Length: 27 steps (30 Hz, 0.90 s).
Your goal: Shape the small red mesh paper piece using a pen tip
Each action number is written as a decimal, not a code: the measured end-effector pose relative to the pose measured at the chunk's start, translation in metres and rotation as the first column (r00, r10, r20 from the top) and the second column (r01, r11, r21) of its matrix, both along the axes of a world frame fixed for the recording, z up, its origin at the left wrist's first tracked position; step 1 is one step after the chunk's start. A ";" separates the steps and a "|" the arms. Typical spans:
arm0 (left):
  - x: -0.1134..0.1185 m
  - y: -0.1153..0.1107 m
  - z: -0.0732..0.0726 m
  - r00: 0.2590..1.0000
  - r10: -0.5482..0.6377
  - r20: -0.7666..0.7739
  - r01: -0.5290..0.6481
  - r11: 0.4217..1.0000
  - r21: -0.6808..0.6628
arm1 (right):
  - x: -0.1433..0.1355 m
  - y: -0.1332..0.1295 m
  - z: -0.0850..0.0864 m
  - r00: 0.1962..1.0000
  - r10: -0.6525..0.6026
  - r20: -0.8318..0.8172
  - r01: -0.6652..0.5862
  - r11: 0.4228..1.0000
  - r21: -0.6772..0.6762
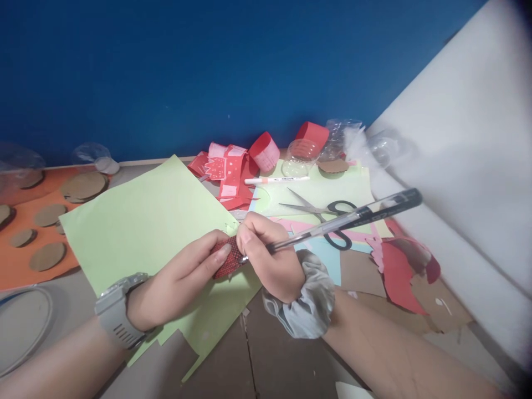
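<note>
My left hand (195, 266), with a grey watch at its wrist, pinches a small dark red piece with a fine dark grid pattern (226, 267). I cannot tell whether that piece is paper or cloth. In my right hand (270, 255) a clear-barrelled pen with a black end (344, 220) is tucked, pointing up to the right. The right fingertips are closed at the right edge of the patterned piece, partly hiding it. Both hands are over light green paper (145, 216), whose sheet tilts up behind the left hand.
Scissors (318, 210) lie partly spread on paper at the right, near a white marker (276, 180). Red paper shapes (233, 172) and clear plastic cups (301, 158) stand by the blue wall (249, 66). Cardboard discs (50, 215) rest on orange paper (20, 266) at left.
</note>
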State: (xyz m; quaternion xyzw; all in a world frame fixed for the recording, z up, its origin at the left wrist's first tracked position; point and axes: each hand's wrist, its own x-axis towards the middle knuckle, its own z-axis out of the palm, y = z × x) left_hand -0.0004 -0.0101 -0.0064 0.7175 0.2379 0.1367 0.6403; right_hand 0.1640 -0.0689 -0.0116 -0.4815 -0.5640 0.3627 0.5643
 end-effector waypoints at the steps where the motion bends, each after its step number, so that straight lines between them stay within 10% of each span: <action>1: 0.000 0.000 0.000 1.000 -0.002 0.000 0.002 1.000 -0.003 | 0.000 0.000 0.000 1.000 -0.003 0.001 0.003 1.000 0.000; 27: 0.002 -0.001 0.000 1.000 -0.003 0.000 0.003 1.000 -0.021 | -0.002 0.002 0.001 1.000 -0.015 -0.004 0.015 1.000 -0.010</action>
